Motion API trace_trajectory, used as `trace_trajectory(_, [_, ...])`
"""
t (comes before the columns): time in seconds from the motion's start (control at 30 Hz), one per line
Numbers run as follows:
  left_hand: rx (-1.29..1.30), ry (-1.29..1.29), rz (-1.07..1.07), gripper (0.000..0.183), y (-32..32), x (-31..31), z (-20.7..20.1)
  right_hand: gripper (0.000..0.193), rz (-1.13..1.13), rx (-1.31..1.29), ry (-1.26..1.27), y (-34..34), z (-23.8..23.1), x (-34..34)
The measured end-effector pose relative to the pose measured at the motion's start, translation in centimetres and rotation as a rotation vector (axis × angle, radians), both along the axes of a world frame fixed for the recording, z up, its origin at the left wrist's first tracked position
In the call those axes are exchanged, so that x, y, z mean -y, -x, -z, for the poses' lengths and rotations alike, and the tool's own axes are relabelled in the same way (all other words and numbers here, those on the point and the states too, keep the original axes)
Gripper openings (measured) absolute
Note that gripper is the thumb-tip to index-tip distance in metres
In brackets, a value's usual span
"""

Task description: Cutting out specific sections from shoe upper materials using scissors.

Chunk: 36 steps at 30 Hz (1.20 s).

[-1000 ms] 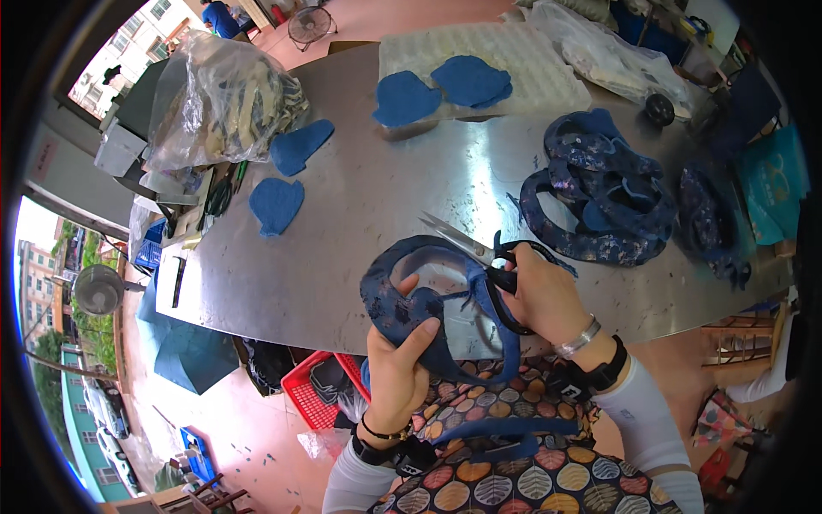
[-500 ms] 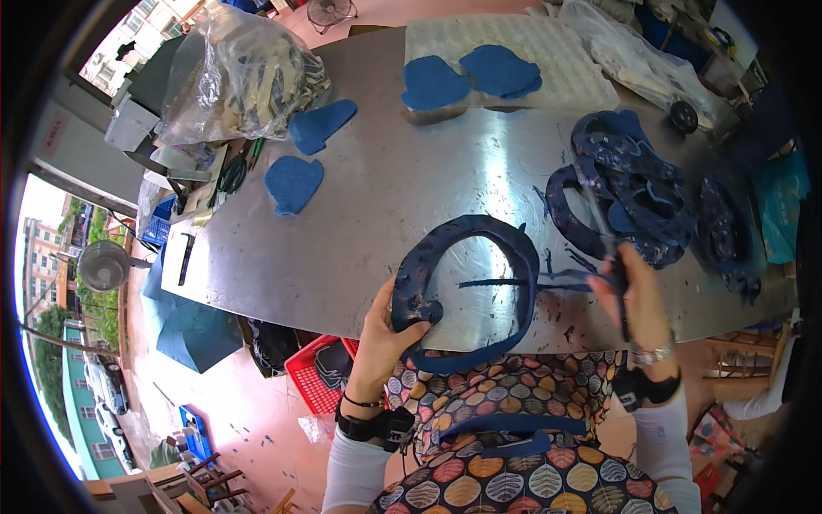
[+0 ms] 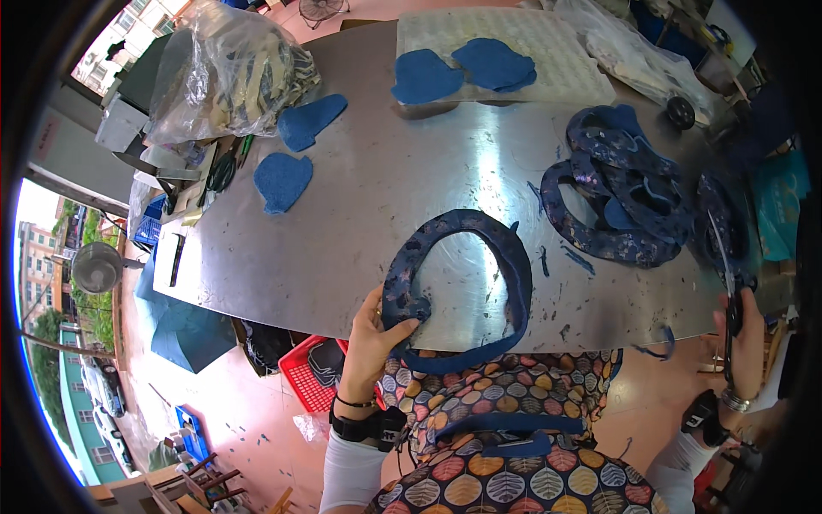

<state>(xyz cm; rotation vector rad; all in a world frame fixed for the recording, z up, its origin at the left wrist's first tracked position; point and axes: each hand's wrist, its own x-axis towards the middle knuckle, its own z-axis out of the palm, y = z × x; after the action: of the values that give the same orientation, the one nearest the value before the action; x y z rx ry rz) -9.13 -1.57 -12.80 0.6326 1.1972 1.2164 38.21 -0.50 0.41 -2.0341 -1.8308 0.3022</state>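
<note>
My left hand (image 3: 370, 349) grips a dark blue fabric ring (image 3: 519, 287) at its near left side, thumb on top. The ring has a mottled pattern and leans over the table's front edge, close to my apron. Far to the right, my right hand (image 3: 750, 338) is closed round the black handles of long scissors (image 3: 721, 250), their blades pointing away from me. Between the two, a thin blue scrap strip (image 3: 664, 345) shows at the table's edge. Small cut scraps (image 3: 578, 259) lie to the right of the ring.
A pile of similar fabric rings (image 3: 638, 236) occupies the right of the metal table (image 3: 360, 214). Blue fabric pieces (image 3: 282, 182) lie left and far. A plastic bag (image 3: 227, 81) stands at the back left. Below the edge is a red basket (image 3: 301, 377).
My right hand has swung right with the scissors, away from the ring. The strip that stretched between ring and hand has come away. The ring has shifted slightly left.
</note>
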Motion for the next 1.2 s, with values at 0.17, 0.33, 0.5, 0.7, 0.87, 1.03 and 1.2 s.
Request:
trace_trajectory(0.17, [-0.026, -0.007, -0.029, 0.056, 0.1, 0.6, 0.3, 0.021, 0.044, -0.910, 0.425, 7.4, 4.3, -3.1])
trace_trajectory(0.33, [-0.078, -0.009, -0.040, 0.056, -0.5, 0.6, -0.1, 0.039, -0.355, -0.532, 0.297, 16.3, 10.1, -5.3])
trace_trajectory(0.5, [-0.119, -0.028, -0.055, 0.053, -0.6, 0.7, 0.3, 0.059, -0.437, -0.264, 0.062, 21.1, 12.6, -7.0])
trace_trajectory(0.7, [-0.135, -0.009, -0.065, 0.051, -0.6, 0.8, 0.3, 0.052, -0.445, -0.146, 0.098, 23.5, 12.9, -6.9])
trace_trajectory(0.87, [-0.154, -0.045, -0.064, 0.051, -0.5, 0.9, 0.9, 0.049, -0.449, -0.144, 0.098, 23.6, 12.9, -6.8])
trace_trajectory(1.03, [-0.175, -0.041, -0.062, 0.050, -0.6, 0.9, 0.6, 0.045, -0.444, -0.159, 0.133, 23.6, 12.6, -6.8])
trace_trajectory(1.2, [-0.501, -0.058, -0.077, 0.044, -1.1, 0.7, 0.9, 0.048, -0.419, -0.179, 0.091, 23.6, 13.2, -6.7])
